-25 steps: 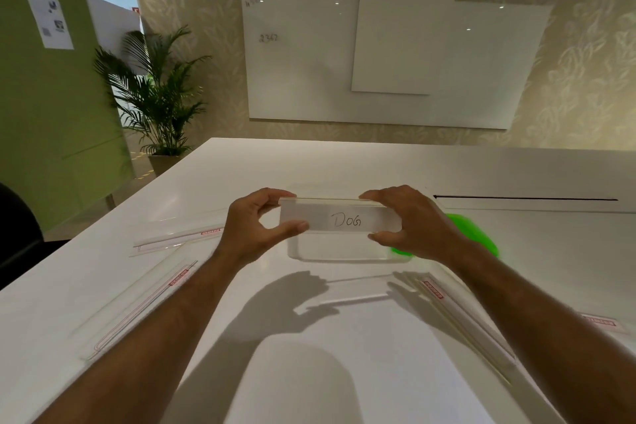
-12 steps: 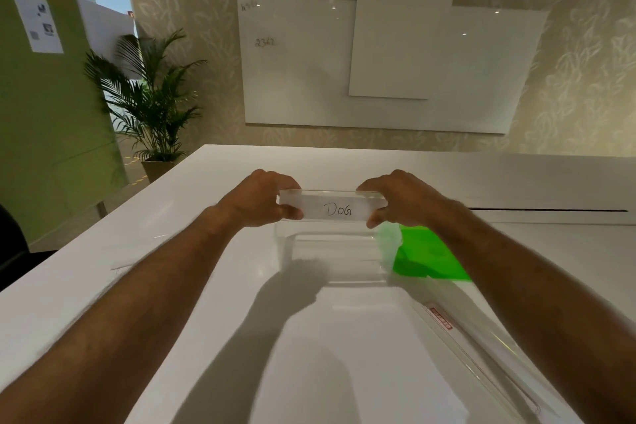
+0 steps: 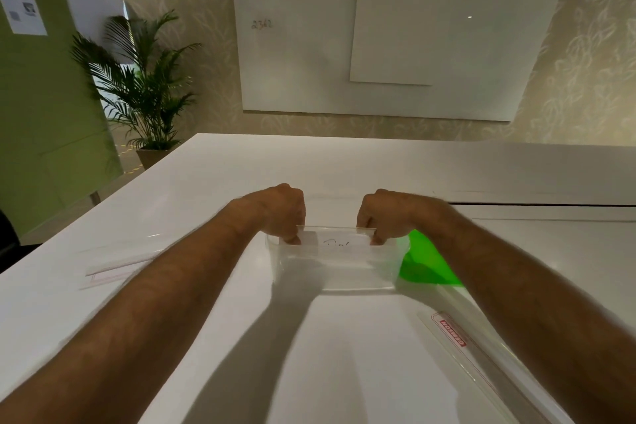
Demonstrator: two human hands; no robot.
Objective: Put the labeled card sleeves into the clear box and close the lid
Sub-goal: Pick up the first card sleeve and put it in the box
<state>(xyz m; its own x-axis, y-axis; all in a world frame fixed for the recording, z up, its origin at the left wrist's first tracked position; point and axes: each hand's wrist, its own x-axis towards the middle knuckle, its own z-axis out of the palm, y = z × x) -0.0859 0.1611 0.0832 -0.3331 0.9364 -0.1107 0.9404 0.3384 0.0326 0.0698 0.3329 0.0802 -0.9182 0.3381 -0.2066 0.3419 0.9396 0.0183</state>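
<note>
Now that the labeled sleeve [image 3: 335,243] has dropped from above the rim partway into the clear box [image 3: 335,272], both hands, left [image 3: 282,213] and right [image 3: 382,217], pinch its 2 top corners; more sleeves [image 3: 454,334] and the green lid [image 3: 425,267] wait on the desk [image 3: 344,354]

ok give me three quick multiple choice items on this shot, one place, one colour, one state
1. Where is the labelled clear card sleeve?
A in the clear plastic box
B flat on the table
C on the whiteboard

2. What colour is the flat lid beside the clear plastic box?
A red
B green
C blue

3. How is the sleeve held?
A left hand only
B right hand only
C both hands

Key: 1 A, its lower part sits inside the box walls. 2 B, bright green. 3 C, left hand and right hand pinch its ends.
</note>
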